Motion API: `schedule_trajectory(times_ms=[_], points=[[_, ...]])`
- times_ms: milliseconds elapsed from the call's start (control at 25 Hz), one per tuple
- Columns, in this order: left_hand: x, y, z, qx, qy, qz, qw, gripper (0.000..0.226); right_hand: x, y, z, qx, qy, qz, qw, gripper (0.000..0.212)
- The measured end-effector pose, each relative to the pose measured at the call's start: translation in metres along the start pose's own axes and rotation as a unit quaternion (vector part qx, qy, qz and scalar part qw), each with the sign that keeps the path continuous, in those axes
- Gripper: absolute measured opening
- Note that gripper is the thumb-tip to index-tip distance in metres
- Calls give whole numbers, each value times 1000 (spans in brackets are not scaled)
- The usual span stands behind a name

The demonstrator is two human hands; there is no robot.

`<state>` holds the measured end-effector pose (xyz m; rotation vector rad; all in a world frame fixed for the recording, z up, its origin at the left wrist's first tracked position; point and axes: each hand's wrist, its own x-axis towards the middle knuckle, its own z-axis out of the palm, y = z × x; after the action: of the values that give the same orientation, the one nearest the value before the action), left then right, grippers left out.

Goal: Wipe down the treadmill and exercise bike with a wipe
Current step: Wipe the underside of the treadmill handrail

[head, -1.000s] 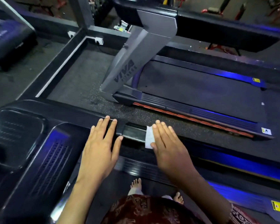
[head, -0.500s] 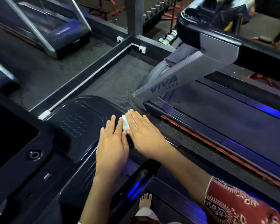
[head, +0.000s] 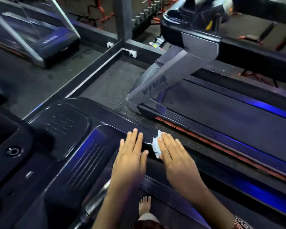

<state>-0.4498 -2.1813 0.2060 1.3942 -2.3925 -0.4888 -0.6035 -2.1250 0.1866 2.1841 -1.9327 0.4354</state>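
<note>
I stand on a black treadmill (head: 82, 146) and look down at its glossy front cover. My right hand (head: 175, 156) lies flat with straight fingers on a white wipe (head: 156, 146), pressing it onto the cover's right edge; most of the wipe is hidden under the palm. My left hand (head: 130, 156) rests flat on the cover just left of it, fingers spread. The two hands are a small gap apart.
A second treadmill (head: 221, 116) with a grey upright (head: 163, 76) stands to the right across a strip of speckled floor (head: 119, 90). Another machine (head: 39, 38) sits at the far left behind a floor rail. My bare foot (head: 144, 205) shows on the belt below.
The right hand slid the wipe left along the edge until it met the left hand, then came back slightly right. The camera view swung left and up.
</note>
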Motion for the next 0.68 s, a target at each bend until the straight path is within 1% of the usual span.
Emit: schedule_trajectory(times_ms=[120,200,320,480,600,680], points=[[-24,46,26,-13,-19,95,995,52,-40,12,-14,2,43,60,997,51],[-38,76,39,-5,-30,132,991,53,-72,30,-24,-17,60,90,994,54],[-55,108,58,17,-29,169,985,55,-128,64,-37,-60,62,123,989,63],[-81,161,94,38,-14,227,973,58,-212,112,-67,-100,74,201,972,64],[-92,192,117,64,-11,243,968,62,-265,144,-86,-133,92,259,952,62],[-97,208,127,73,-1,249,966,63,-296,157,-93,-126,116,314,934,71]])
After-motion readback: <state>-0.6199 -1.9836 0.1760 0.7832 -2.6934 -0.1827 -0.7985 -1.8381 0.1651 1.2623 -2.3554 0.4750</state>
